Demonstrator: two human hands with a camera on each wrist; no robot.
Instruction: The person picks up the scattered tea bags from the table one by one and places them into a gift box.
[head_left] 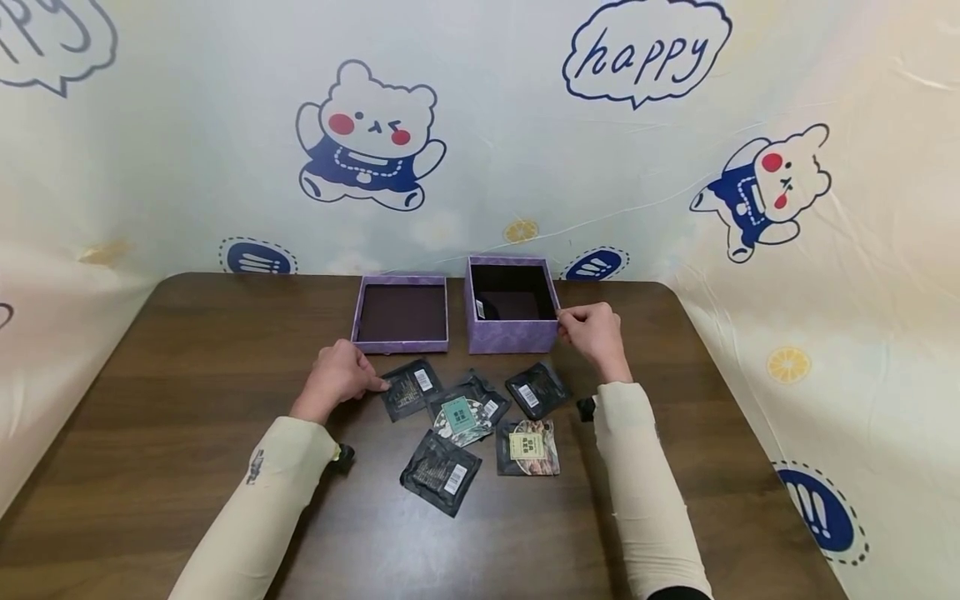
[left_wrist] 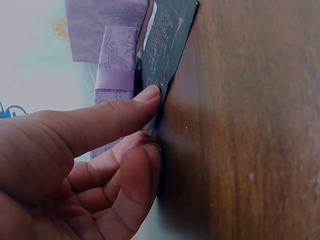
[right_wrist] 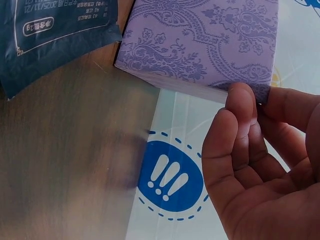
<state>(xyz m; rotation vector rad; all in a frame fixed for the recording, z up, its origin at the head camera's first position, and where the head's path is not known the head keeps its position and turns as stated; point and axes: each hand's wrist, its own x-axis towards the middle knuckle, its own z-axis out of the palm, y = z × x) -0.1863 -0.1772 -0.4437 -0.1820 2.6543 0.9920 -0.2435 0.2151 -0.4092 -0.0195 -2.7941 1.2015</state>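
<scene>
My left hand (head_left: 341,377) pinches the near-left edge of a dark sachet (head_left: 412,389) between thumb and fingers; in the left wrist view the sachet (left_wrist: 167,40) slants up off the wooden surface. My right hand (head_left: 596,332) holds the front right corner of an open purple patterned box (head_left: 512,337), thumb on one side and fingertips on the other. The box (right_wrist: 200,40) fills the top of the right wrist view. Dark inside, it shows a small white label on its inner left wall.
Left of the box lies its purple lid (head_left: 401,347), inside up. Several more sachets lie in front: one with a green label (head_left: 459,415), one with a cream label (head_left: 527,447), a dark one (head_left: 538,390) and another nearer (head_left: 440,473). A printed curtain (head_left: 480,125) hangs behind the brown table (head_left: 187,375).
</scene>
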